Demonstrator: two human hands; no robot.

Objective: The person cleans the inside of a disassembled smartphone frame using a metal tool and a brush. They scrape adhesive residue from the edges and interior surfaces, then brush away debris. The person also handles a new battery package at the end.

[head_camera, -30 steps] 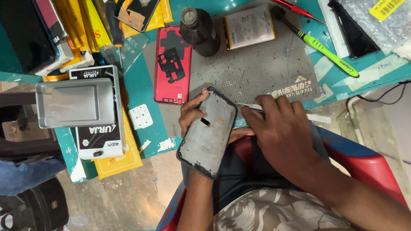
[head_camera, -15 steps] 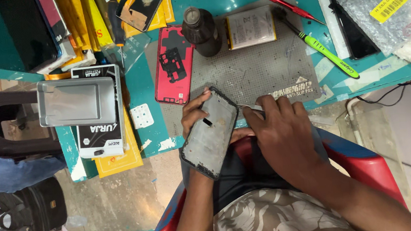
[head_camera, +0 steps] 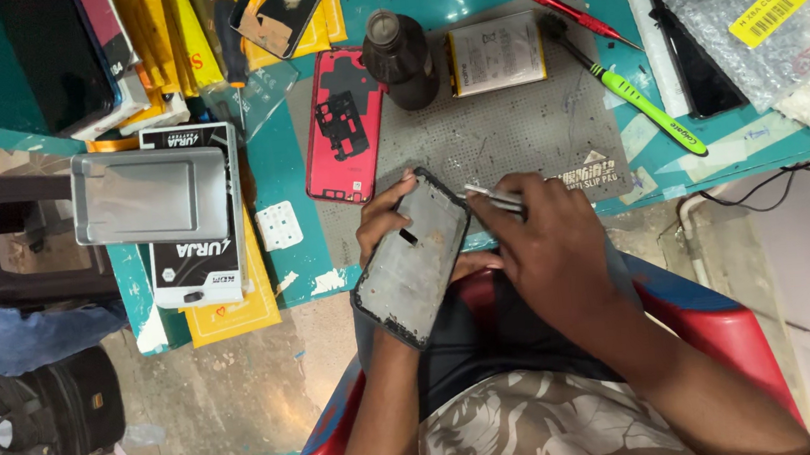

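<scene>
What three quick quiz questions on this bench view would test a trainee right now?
1. True or false: the left hand holds the phone frame.
2. Which tool is in the right hand? A) green screwdriver B) tweezers C) red screwdriver
3. What lies on the grey mat just left of the dark bottle?

Key
1. True.
2. B: the tweezers point at the frame's upper edge; the green screwdriver and red screwdriver lie unused.
3. The red back cover.
</scene>
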